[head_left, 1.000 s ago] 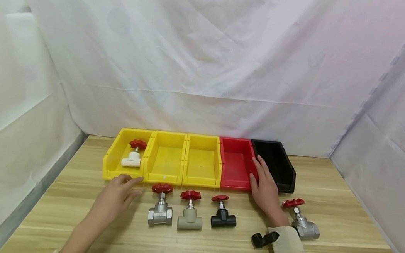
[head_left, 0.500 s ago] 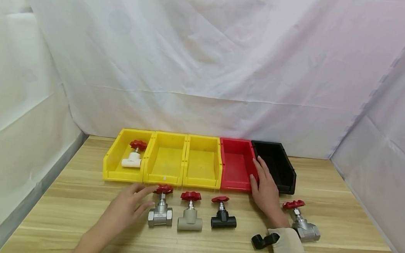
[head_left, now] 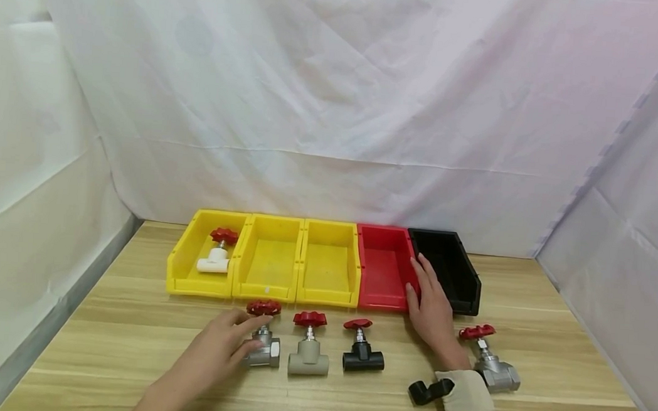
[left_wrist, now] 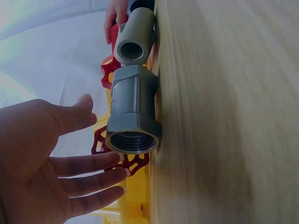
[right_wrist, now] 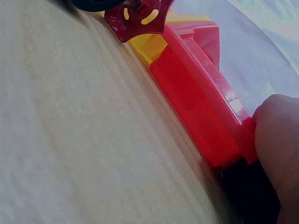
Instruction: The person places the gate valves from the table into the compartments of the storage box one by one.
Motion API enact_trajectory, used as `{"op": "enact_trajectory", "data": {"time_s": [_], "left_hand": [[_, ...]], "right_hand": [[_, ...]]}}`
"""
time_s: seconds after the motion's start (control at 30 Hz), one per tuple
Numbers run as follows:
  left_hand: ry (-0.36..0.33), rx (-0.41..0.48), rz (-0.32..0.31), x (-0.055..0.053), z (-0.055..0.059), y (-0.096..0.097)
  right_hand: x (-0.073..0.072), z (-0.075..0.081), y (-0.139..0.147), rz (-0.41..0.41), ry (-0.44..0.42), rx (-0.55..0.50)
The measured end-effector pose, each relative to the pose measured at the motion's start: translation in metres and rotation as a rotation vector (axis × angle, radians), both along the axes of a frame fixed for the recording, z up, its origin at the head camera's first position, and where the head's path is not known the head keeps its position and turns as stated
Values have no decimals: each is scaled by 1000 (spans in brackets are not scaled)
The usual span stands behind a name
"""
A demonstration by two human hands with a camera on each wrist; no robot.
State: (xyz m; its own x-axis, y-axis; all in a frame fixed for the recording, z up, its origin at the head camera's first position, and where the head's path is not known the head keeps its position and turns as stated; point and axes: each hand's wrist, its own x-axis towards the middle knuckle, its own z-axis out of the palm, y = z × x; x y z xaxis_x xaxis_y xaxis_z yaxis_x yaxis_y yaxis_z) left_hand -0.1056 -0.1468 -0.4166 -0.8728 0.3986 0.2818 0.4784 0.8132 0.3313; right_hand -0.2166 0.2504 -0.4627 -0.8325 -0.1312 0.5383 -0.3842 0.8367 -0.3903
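My left hand (head_left: 209, 349) is beside a grey metal gate valve (head_left: 270, 351) with a red handwheel. In the left wrist view, its thumb and fingers are spread on either side of that valve (left_wrist: 134, 100), not closed round it. The valve lies on the table with its threaded opening facing the wrist camera. My right hand (head_left: 432, 312) rests with extended fingers on the adjoining walls of the red bin (head_left: 385, 302) and the black bin (head_left: 466, 305). Only part of the right hand (right_wrist: 278, 144) shows in the right wrist view.
A beige valve (head_left: 308, 361) and a black valve (head_left: 363, 360) stand to the right. Another metal valve (head_left: 496, 374) and a black elbow-shaped piece (head_left: 429, 391) lie by the right sleeve. A white valve (head_left: 214, 261) sits in the leftmost yellow bin (head_left: 198, 287); white sheeting (head_left: 335, 105) hangs behind.
My left hand has moved right, from in front of the leftmost yellow bin to the nearest metal valve. The right hand and the valves have stayed in place.
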Motion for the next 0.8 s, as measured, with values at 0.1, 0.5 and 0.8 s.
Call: {"op": "enact_trajectory", "data": {"time_s": [0.1, 0.5, 0.8], "left_hand": [[1, 10, -19, 0, -2, 2], [9, -79, -19, 1, -7, 12], [-43, -89, -9, 0, -12, 15]], "right_hand": [[1, 0, 0, -4, -6, 0], [0, -1, 1, -8, -3, -6], [-1, -2, 1, -9, -8, 1]]}}
